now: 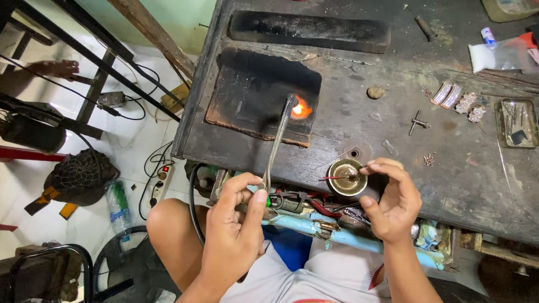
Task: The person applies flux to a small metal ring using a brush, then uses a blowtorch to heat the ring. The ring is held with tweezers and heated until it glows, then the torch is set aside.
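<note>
Left hand (233, 230): grip closed around the handle of a long slender metal blowtorch (276, 142), thumb and fingers pinched just above a green-tipped fitting. The torch slants up and away from the near edge of the counter; its tip ends in a small orange flame (301, 108) playing on a charred black rectangular soldering block (249, 92) toward the counter's left edge.

Right hand (394, 204): grip pinched on a thin red-and-silver wire or rod (336, 178), fingertips touching it at its right end. The wire lies across a small round brass-coloured dish (348, 177) sitting at the near edge of the counter.

Surroundings: dark, scarred wooden counter (400, 117); a second long black slab (310, 30) near the far edge; small silvery chain-like pieces (459, 100) and a shallow grey metal tray of tools (517, 123) toward the right edge; a clear plastic bag (499, 55) beyond them.

Risks, as judged: the flame burns unattended by the wire hand, so a drifting torch could scorch the counter or nearby hoses under the near edge; the bare knees sit close below.

Unclear: what lies in the dish, what is being heated at the flame, and the tangled fittings below the near edge. The pink object at the far edge is cut off.
</note>
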